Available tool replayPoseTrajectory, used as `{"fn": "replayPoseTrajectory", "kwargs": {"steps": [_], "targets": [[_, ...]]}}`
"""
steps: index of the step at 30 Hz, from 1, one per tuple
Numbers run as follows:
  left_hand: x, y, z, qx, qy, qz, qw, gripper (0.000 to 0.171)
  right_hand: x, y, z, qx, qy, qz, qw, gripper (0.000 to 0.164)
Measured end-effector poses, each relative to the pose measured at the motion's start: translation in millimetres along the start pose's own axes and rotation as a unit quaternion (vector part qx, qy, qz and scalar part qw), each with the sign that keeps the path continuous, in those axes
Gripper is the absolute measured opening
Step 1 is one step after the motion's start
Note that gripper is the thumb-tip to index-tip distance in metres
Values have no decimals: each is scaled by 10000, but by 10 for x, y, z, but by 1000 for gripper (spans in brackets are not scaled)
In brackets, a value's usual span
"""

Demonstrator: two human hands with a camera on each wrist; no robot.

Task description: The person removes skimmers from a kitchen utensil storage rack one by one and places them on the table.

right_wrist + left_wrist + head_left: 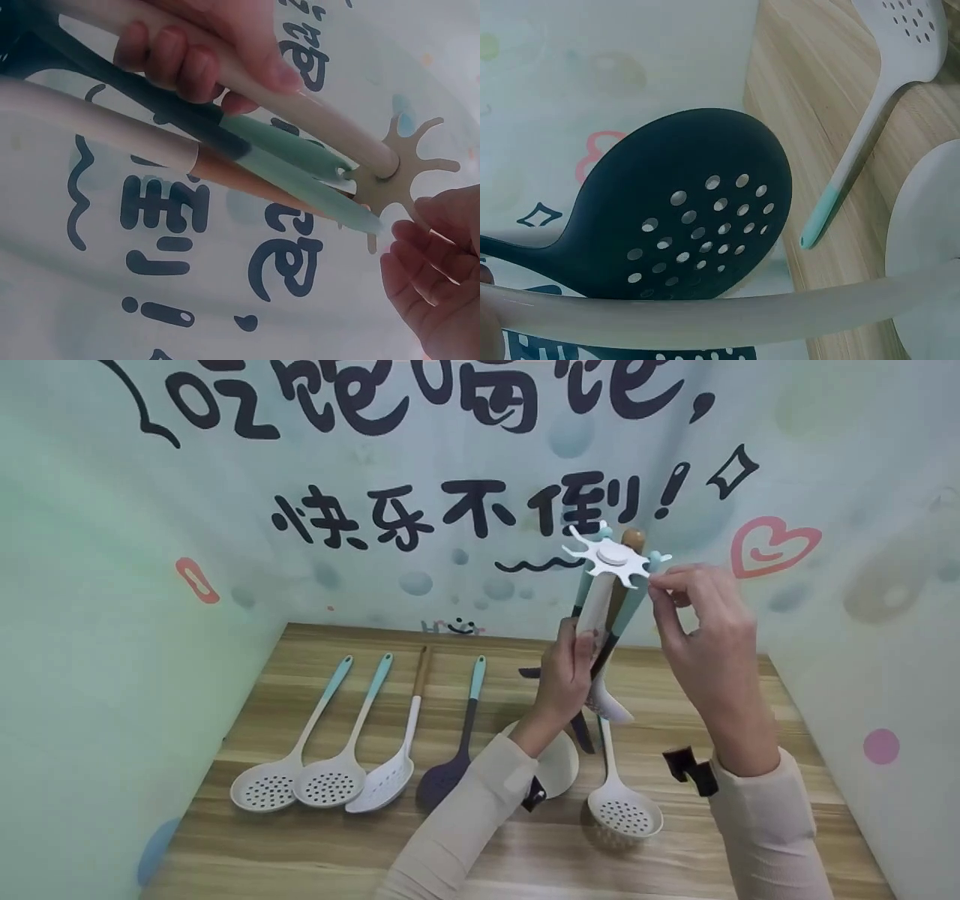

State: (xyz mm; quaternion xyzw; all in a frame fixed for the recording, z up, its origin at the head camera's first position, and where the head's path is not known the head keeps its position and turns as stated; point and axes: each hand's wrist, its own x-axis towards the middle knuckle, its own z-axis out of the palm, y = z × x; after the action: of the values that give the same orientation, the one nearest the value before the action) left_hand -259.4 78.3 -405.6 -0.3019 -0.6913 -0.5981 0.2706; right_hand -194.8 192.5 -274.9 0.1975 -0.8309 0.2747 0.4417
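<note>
My left hand [566,660] grips the pale pole [322,124] of a utensil stand, held tilted above the table. A white star-shaped hook top [611,556] sits at the pole's upper end. With thumb and forefinger, my right hand [709,634] pinches one of its hook arms. Utensils with mint handles [300,184] and one with a brown handle [619,598] hang by the hooks, close against the pole. One of them is a dark skimmer [697,202] with round holes. A white round disc [561,765] shows behind the left forearm; its joint with the pole is hidden.
On the wooden table [300,862] lie two white skimmers [266,787], a white slotted turner [386,784] with a brown handle, and a dark utensil [442,784] partly behind my left sleeve. Another white skimmer [624,810] lies at right. A printed backdrop [450,585] stands behind.
</note>
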Motion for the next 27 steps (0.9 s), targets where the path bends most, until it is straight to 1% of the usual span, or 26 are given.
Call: {"fn": "replayPoseTrajectory", "kwargs": {"steps": [5, 8, 10, 13, 17, 27], "targets": [[6, -16, 4, 199, 67, 178, 9996, 49, -22, -66, 10, 81, 108, -102, 9999, 12], [7, -20, 5, 265, 73, 184, 9995, 50, -31, -114, 19, 178, 157, -179, 9996, 11], [7, -21, 4, 255, 72, 130, 9996, 52, -37, -150, 28, 280, 182, -248, 9991, 11], [7, -21, 4, 169, 2, -18, 9999, 55, -40, -207, 46, 445, 197, -343, 9982, 10], [11, -12, -1, 81, -94, -128, 9998, 57, -39, -270, 72, 586, 177, -438, 9972, 10], [12, -23, 1, 243, -25, 62, 9997, 47, -35, -366, 114, 373, -62, -525, 9979, 13]]}}
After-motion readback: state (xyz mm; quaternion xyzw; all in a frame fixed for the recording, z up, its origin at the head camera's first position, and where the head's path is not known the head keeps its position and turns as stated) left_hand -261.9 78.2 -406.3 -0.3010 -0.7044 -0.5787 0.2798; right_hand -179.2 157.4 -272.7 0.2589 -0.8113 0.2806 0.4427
